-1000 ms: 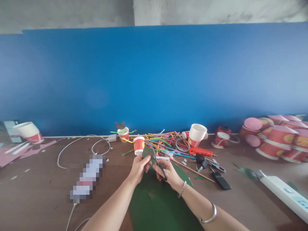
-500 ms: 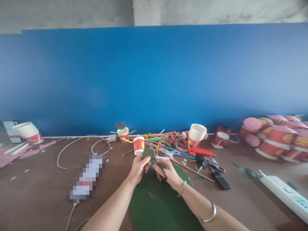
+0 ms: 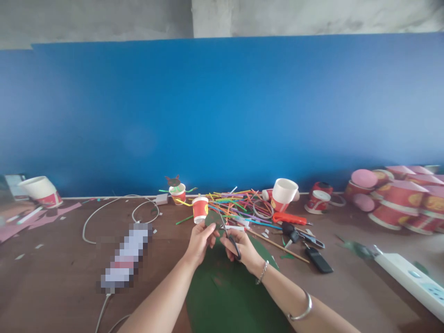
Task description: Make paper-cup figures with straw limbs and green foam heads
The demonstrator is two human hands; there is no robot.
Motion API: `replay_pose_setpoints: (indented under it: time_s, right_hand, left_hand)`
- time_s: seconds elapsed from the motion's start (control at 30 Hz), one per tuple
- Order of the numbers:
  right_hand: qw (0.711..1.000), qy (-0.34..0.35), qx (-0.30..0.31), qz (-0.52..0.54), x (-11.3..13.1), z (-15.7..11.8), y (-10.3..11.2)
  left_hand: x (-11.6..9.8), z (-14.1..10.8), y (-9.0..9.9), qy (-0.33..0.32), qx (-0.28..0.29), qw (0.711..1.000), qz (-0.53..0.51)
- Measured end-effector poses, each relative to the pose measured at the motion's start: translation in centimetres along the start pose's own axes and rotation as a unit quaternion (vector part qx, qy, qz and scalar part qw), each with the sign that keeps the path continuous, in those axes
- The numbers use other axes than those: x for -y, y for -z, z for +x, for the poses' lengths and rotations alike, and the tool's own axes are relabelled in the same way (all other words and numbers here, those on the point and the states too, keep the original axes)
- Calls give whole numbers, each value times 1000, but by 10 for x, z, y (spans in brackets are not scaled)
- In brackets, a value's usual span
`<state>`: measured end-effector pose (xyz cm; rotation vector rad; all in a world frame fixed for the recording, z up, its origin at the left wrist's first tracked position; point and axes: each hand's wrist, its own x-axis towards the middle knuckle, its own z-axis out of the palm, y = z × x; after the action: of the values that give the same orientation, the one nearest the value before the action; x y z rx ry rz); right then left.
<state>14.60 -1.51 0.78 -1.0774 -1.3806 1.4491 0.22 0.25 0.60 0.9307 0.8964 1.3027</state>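
A small dark green paper piece (image 3: 212, 218) is pinched in my left hand (image 3: 200, 244), near the middle of the view. My right hand (image 3: 240, 247) grips black-handled scissors (image 3: 232, 244), their blades pointing up beside the paper's right edge. Beneath both hands a large dark green sheet (image 3: 231, 296) lies on the brown table. Just beyond my left fingers stands a red and white paper cup (image 3: 200, 209) with a yellow straw at its side.
Colourful straws (image 3: 239, 206) lie behind my hands. Keys (image 3: 290, 232), an orange cutter (image 3: 289, 218) and a power strip (image 3: 412, 282) are rightward. Pink-topped cups (image 3: 398, 203) crowd the far right. A pixelated object (image 3: 126, 256) with a cable lies left.
My left fingers and the small green piece have shifted and turned slightly against the scissors. My right hand has hardly moved. Something blurred has appeared over the pink paper at the far left.
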Motion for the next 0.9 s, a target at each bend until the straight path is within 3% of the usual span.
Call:
replay_pose_setpoints:
  time_s: [0.9]
  right_hand:
    - [1000,6,-2,1,-3,2,0]
  left_hand:
    - [1,1,1,-8,2,1000,-12]
